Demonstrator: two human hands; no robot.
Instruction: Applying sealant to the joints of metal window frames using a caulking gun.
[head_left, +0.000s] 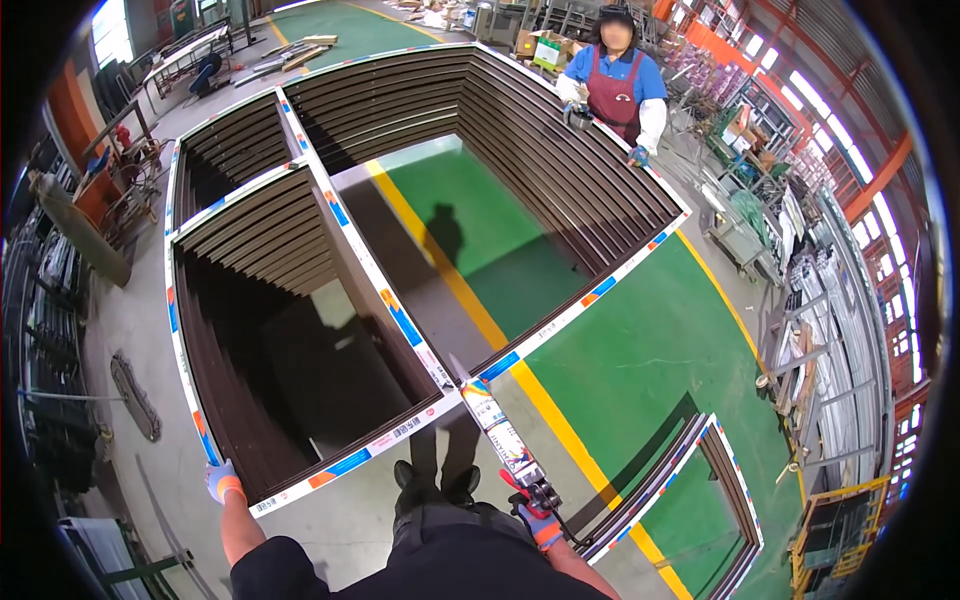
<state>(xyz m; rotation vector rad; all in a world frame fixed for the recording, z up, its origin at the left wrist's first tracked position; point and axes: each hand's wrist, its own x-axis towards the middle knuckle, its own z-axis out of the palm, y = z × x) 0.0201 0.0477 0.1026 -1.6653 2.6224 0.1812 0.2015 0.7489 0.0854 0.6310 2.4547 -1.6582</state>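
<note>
A tall stack of dark brown window frames [400, 312], edged with white protective tape with blue and orange patches, lies in front of me. My left hand [226, 482], in a grey-and-orange work glove, grips the near left corner of the top frame. My right hand [541, 524], gloved alike, is closed on the handle of a caulking gun [540, 492]. A printed white sealant tube [492, 425] sits in the gun. Its nozzle points at the joint where the middle bar meets the near rail; whether the tip touches cannot be made out.
A co-worker [612, 85] in a maroon apron stands at the far right side of the stack, hands at its edge. Smaller frames [660, 490] lie to my right. Metal profiles [835, 310] fill racks at right; a gas cylinder [80, 230] leans at left.
</note>
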